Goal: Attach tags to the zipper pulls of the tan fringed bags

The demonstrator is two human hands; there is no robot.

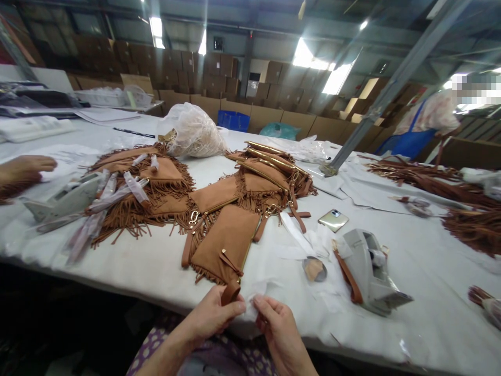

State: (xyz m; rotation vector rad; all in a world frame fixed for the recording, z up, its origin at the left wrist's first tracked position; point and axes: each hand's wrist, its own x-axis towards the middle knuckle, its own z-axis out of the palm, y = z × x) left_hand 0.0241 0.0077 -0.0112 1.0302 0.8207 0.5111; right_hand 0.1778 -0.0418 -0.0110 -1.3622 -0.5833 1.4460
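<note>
At the table's front edge, my left hand (209, 316) is closed around a brown leather wrist strap (230, 292). That strap hangs by the lower corner of a tan fringed pouch (225, 240), which lies flat with its zip along the right side. Close beside it, my right hand (277, 319) pinches the edge of a thin white sheet (268, 286), paper or film; I cannot tell which. The fingertips of both hands nearly meet. Behind the pouch, more tan fringed pouches (215, 192) overlap in a pile, some with gold zips and clasps.
A grey tape dispenser (362, 300) with a strap against it stands right, near a phone (333, 220) and a small round dish (314, 270). Another dispenser (66, 196) sits left, beside another person's hand (27, 168). A clear bag (195, 130) and a metal post (391, 89) rise behind.
</note>
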